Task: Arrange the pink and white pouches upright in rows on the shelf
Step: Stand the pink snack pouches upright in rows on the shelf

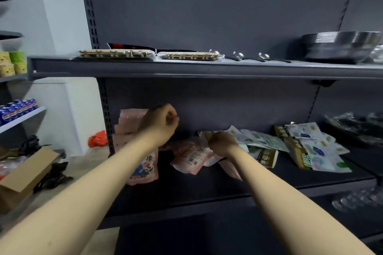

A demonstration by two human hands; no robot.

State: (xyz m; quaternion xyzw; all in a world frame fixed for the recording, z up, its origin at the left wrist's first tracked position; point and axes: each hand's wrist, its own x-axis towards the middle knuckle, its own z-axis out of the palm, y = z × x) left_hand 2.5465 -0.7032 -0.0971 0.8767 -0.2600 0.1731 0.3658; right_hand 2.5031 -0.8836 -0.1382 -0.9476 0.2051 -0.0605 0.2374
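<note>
Two bare arms reach out from the bottom of the view toward the dark shelf (pixel 207 188). At the end of one arm the left hand (pixel 160 123) is curled into a loose fist in front of the standing pink pouches (pixel 132 122) at the left end of the shelf; I cannot tell if it pinches anything. By the look of it, the right hand (pixel 222 143) is closed on the top edge of a white pouch (pixel 204 137) pulled from the messy pile. Some pink pouches already stand in a short row, one behind the other, with a flowered one (pixel 146 168) in front. Other pink pouches (pixel 189 157) lie flat in the middle, and the green and white pouches (pixel 310 147) lie flat in a heap to the right. So the job looks just begun: one row started, most bags lying down. Next, the picked bag likely needs turning so its bottom faces down, then setting beside the row so it does not tip. On the floor to the left sits a cardboard box (pixel 27 174); what is inside is hidden. Up on the top shelf, a stack of metal bowls (pixel 339 45) sits nested together.
</note>
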